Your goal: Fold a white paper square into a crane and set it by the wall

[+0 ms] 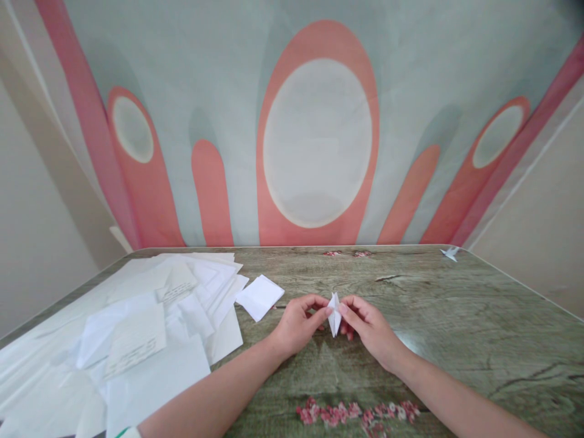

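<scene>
A small folded white paper piece (334, 315), narrow and pointed at top and bottom, is held upright just above the middle of the wood-patterned table (456, 316). My left hand (302, 322) pinches its left side between thumb and fingers. From the right, the thumb and fingers of my right hand (370, 328) grip the other side. Nearest to my left hand lies a small stack of white paper squares (260, 297).
Many loose white sheets (159, 395) cover the table's left side, some with printed lines. A small folded paper figure (450, 253) lies at the back right corner. Pink flower prints (337, 412) mark the table's near part. A patterned backdrop (319, 140) stands behind the table.
</scene>
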The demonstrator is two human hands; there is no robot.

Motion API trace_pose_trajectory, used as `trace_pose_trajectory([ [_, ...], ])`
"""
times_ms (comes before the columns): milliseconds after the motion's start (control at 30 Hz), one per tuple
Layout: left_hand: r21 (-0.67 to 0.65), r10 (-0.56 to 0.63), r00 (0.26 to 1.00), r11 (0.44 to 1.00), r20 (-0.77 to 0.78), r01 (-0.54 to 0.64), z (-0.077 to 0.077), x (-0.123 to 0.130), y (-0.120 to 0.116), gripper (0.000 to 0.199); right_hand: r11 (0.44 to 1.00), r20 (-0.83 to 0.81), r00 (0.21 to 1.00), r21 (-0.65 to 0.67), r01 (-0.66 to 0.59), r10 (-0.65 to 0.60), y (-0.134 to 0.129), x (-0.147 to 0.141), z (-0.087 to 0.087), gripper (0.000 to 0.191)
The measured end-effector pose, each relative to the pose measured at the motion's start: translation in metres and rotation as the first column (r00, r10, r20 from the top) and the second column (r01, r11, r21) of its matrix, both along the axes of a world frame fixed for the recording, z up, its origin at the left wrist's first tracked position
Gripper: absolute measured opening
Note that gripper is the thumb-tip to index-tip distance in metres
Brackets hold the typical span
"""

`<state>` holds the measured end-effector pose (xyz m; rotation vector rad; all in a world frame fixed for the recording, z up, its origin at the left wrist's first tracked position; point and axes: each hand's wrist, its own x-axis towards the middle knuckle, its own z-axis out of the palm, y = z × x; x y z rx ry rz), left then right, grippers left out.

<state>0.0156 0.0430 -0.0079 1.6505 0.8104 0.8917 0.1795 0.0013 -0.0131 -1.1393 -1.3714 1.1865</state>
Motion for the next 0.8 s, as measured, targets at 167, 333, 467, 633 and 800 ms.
trace_pose_trajectory([
  [167, -0.023, 0.069, 0.997, 0.997, -0.021, -0.07, -0.0008, 0.0009, 0.0012, 0.025, 0.989, 0.068, 0.989, 0.078, 0.128, -0.134, -0.0004, -0.0039, -0.0062, 0.022],
  [333, -0.017, 0.136, 0.99, 0.99, -0.033, -0.137, -0.0001, 0.002, 0.0007, 0.023, 0.915, 0.241, 0.921, 0.343, 0.214, -0.306, -0.0033, -0.0072, -0.0049, 0.02],
  [467, 0.028, 0.147, 0.988, 0.989, -0.053, -0.146, -0.0002, 0.0019, -0.0004, 0.02, 0.881, 0.334, 0.875, 0.434, 0.189, -0.352, -0.0047, -0.0094, -0.0008, 0.016],
  [633, 0.106, 0.153, 0.985, 0.984, -0.076, -0.144, 0.0005, 0.0022, -0.0007, 0.018, 0.888, 0.318, 0.89, 0.424, 0.176, -0.328, -0.003, -0.0102, -0.0005, 0.004],
  [800, 0.118, 0.123, 0.99, 0.986, -0.073, -0.114, 0.0013, 0.0032, -0.0021, 0.017, 0.895, 0.302, 0.898, 0.408, 0.183, -0.321, -0.0031, -0.0094, 0.0012, 0.008],
])
